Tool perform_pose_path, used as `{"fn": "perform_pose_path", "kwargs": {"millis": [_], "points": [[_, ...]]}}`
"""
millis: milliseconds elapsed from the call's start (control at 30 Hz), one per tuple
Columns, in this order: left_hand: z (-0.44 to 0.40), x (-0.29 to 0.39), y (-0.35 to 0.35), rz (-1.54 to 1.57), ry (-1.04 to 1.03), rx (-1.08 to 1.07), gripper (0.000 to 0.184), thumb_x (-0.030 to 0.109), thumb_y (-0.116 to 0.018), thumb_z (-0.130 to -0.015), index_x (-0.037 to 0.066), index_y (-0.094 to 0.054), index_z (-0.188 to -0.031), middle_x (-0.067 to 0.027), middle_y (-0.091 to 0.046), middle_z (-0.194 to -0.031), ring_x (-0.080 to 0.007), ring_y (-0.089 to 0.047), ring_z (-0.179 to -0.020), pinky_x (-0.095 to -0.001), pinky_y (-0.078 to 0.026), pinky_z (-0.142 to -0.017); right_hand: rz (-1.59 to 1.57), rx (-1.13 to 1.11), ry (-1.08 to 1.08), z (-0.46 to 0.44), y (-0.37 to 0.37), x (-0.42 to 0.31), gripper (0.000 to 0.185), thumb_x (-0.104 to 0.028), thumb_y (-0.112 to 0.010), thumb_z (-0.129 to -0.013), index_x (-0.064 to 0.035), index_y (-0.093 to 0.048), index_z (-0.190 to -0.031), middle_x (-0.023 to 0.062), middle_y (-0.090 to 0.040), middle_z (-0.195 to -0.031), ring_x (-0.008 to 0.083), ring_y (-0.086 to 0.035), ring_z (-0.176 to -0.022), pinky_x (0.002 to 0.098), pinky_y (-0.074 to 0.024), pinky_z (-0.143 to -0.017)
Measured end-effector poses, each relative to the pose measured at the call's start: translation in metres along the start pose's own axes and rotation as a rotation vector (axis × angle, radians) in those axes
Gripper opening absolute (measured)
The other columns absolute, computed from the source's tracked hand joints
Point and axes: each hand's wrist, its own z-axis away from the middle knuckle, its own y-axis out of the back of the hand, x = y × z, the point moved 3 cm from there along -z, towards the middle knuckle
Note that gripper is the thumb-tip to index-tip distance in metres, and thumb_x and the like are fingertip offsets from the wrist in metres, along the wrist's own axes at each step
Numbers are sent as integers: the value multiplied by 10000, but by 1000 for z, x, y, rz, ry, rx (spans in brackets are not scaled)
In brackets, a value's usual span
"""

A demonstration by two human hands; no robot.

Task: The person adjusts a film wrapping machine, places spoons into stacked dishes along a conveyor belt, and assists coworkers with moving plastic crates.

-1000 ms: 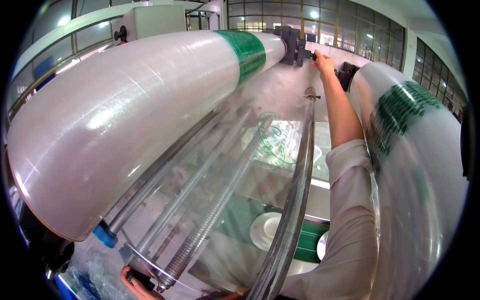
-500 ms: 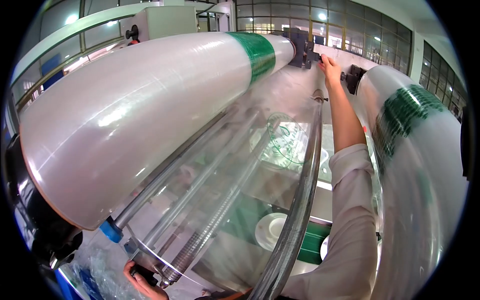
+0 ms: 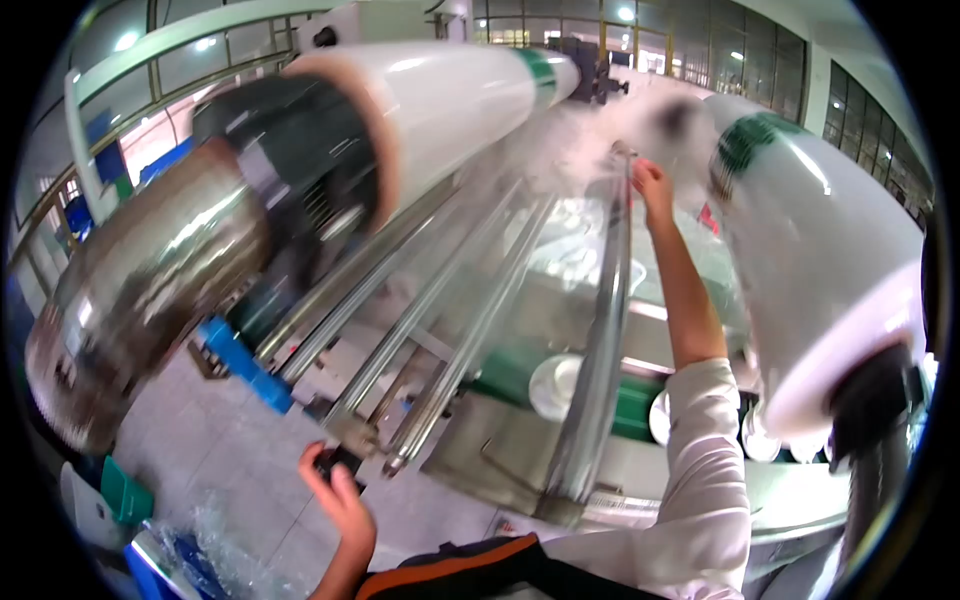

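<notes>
Head view, left hand: the left hand [image 3: 345, 508] is low, by the near ends of the narrow rollers [image 3: 408, 328]; its grip is closed around a small black fitting [image 3: 340, 463], thumb and fingers on either side

Head view, right hand: the right hand [image 3: 652, 188] reaches forward to the far end of the long metal roller [image 3: 592, 395], fingers bent beside it; whether this grip is closed on anything, I cannot tell

Film rolls: the left roll [image 3: 450, 105] lies high above the narrow rollers, a green band near its far end; the right roll [image 3: 815, 250] lies beyond the right sleeve [image 3: 705, 430]

Clear film: a hazy sheet [image 3: 548, 160] seems to spread between the left roll and the long roller; its edges are too blurred to trace

White dishes: one [image 3: 553, 388] rests on a green strip [image 3: 638, 405], to the left of the long roller in the view

Pinch risk: the right fingertips could be drawn in if the long roller turned while they sit so near it

Film risk: an uneven pull could crease or tear the sheet, and slack could sag onto the dishes

Fitting risk: the left fingers could slip off the black fitting if it turned stiffly, knocking against the roller ends
</notes>
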Motion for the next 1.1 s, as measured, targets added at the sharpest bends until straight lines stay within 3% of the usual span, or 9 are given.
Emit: {"fn": "perform_pose_path", "kwargs": {"millis": [100, 267, 433, 533, 667, 700, 800, 967, 1100], "points": [[1, -18, 9, 125, 60, -156, 463, 72, -520, -777, -13, -340, -1195, -167, -363, -1181, -254, -391, -1043, -343, -306, -921, -8, 111, 187, 111, 15, -42, 253, -155, -533, -840, 1, -560, -1037, 75, -583, -919, 141, -568, -822, 265, -484, -757], [-12, -7, 15, 11, -351, -248, 611, 53, -599, -742, -14, -282, -1260, -217, -313, -1236, -335, -357, -1120, -385, -288, -966, 472, 12, 47, 336, 6, -56, 356, -150, -509, -865, 5, -459, -1182, 144, -536, -1122, 244, -528, -1010, 339, -410, -873], [-1, -13, 13, 157, -350, -214, 685, 158, -582, -781, 10, -221, -1343, -306, -204, -1332, -446, -258, -1218, -450, -253, -994, 986, -364, 500, 526, -53, -63, 435, -101, -575, -790, -36, -443, -1199, 169, -470, -1208, 336, -438, -1109, 406, -330, -943], [27, -24, 40, 83, -366, -295, 609, 129, -542, -792, 32, -278, -1332, -273, -226, -1346, -426, -276, -1220, -440, -260, -996, 1309, -599, 440, 578, -68, -43, 504, -183, -575, -790, -35, -403, -1240, 150, -412, -1273, 313, -378, -1173, 422, -273, -987], [158, -143, 55, 60, -242, -839, 472, 128, -562, -752, 28, -429, -1194, -191, -428, -1223, -352, -446, -1083, -434, -389, -870, 1386, -646, 418, 580, -63, -36, 612, -166, -596, -760, -43, -328, -1297, 154, -387, -1293, 312, -358, -1191, 434, -244, -1004], [219, -205, 64, -13, -329, -723, 450, 165, -572, -749, 35, -455, -1163, -185, -451, -1196, -330, -463, -1057, -423, -418, -816, 1411, -686, 351, 580, -65, -41, 656, -129, -603, -740, -47, -299, -1315, 166, -368, -1305, 318, -336, -1210, 431, -228, -1015], [334, -354, 140, -427, 371, -1606, 482, 469, -521, -745, 62, -615, -987, -179, -622, -925, -319, -596, -873, -436, -447, -781, 1446, -689, 310, 588, -68, -46, 713, -77, -608, -703, -18, -267, -1326, 203, -335, -1319, 343, -295, -1237, 439, -199, -1033], [388, -437, 296, -480, 1154, -1387, 646, 636, -451, -741, 52, -637, -946, -185, -619, -954, -317, -577, -956, -395, -427, -842, 1112, -986, 283, 690, -95, -16, 598, -15, -611, -662, -9, -402, -1223, 193, -408, -1266, 350, -370, -1185, 440, -280, -990], [427, -508, 328, -550, 1395, -1127, 936, 722, -423, -702, -71, -429, -1199, -278, -465, -1192, -367, -457, -1122, -393, -360, -947, 950, -1505, -280, 806, -127, 97, 536, -257, -592, -752, -55, -432, -1221, 184, -487, -1194, 333, -456, -1115, 429, -372, -927]]}}
